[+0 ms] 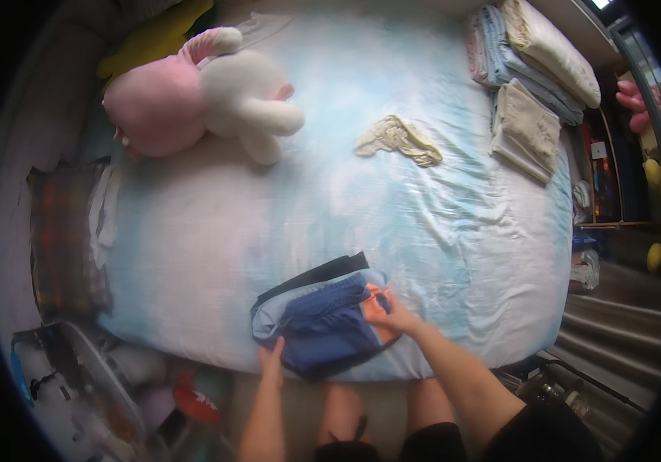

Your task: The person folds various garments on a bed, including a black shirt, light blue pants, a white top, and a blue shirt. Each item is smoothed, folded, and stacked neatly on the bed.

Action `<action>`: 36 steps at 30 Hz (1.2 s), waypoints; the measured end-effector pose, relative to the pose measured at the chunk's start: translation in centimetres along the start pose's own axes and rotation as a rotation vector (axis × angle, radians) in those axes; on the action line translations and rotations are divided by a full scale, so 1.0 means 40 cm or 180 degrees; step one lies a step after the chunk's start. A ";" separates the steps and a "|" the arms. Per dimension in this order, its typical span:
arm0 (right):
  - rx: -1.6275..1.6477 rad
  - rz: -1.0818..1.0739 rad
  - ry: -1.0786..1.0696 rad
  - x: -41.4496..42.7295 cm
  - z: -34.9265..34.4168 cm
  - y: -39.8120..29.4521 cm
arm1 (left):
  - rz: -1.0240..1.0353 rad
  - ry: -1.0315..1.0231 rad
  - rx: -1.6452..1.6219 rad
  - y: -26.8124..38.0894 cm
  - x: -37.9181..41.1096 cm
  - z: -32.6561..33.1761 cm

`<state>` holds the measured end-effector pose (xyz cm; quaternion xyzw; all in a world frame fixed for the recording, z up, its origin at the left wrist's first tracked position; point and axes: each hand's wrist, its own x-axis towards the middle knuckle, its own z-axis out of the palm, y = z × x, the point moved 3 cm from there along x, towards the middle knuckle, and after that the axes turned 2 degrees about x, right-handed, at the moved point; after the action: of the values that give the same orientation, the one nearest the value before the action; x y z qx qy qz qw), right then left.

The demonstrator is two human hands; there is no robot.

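A blue garment (pixel 330 332) with a gathered elastic waistband, which looks like folded shorts, lies at the near edge of the bed before me. Orange fabric (pixel 374 300) shows on its right side. Light blue cloth (pixel 270 315) and a black band of cloth (pixel 313 277) show along its far side. With my left hand (pixel 271 361) I hold the garment's near left edge; the thumb is on the cloth and the other fingers are partly hidden. My right hand (pixel 397 317) grips the orange part at the right, its fingertips partly covered by folds.
The bed (pixel 192 242) has a pale blue and white sheet. A crumpled beige cloth (pixel 400 141) lies mid-bed, a pink and white plush toy (pixel 160 107) at far left. Folded bedding (pixel 550 52) and a folded beige cloth (pixel 527 127) are stacked far right. A plaid pillow (pixel 62 242) sits left.
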<state>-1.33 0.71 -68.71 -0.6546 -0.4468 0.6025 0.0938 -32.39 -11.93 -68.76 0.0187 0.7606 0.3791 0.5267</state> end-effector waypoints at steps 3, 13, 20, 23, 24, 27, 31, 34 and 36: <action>-0.0064 -0.0118 -0.0189 0.014 0.075 0.074 | -0.0049 -0.0349 0.0606 0.045 -0.008 0.071; 0.0079 -0.0459 0.1527 -0.192 -0.397 0.254 | 0.2003 -0.0673 0.2129 0.070 -0.300 0.594; 0.0405 -0.0848 0.2561 -0.350 -1.086 0.280 | 0.2595 -0.1706 0.1326 0.109 -0.542 1.286; 0.0364 -0.1144 0.2862 -0.290 -1.263 0.294 | 0.3095 -0.1580 0.1038 0.176 -0.598 1.453; 0.0367 -0.1054 0.2853 -0.279 -1.298 0.263 | 0.3044 -0.1598 0.1001 0.200 -0.604 1.488; 0.0841 -0.1482 0.2692 -0.176 -1.371 0.233 | 0.2869 -0.1746 0.1125 0.238 -0.543 1.567; -0.0142 -0.0545 0.2979 -0.091 -1.372 0.245 | 0.1810 -0.0749 0.1951 0.206 -0.412 1.526; 0.0061 -0.1413 0.3026 -0.093 -1.319 0.296 | 0.1772 -0.0847 0.2415 0.179 -0.343 1.419; 0.0320 -0.1154 0.2804 -0.130 -1.239 0.334 | 0.2156 -0.0633 0.2901 0.170 -0.253 1.325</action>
<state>48.88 9.91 -61.16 -0.7539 -0.4418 0.2625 0.4094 12.81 18.09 -65.09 0.5217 0.7456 0.1571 0.3836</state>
